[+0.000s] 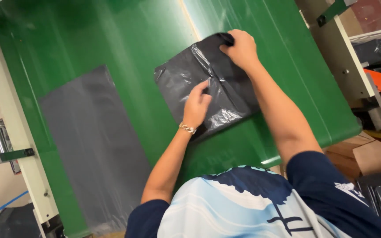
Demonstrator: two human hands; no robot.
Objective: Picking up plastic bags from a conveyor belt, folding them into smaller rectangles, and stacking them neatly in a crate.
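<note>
1. A green bench (124, 39) slopes away, its right edge running beside a cream metal frame (345, 57); bare green surface lies open far and left of the work.
2. A crumpled black plastic bag (225, 94) sits right of centre — a flat grey plastic sheet (93, 145) lies well apart on the left, reaching the near edge.
3. The right hand (242, 48), arm stretched forward, pinches the bag's far corner shut.
4. The left hand (196, 105), wrist in a bracelet (187, 128), presses on the bag's middle — fingers curled, gripping a fold.
</note>
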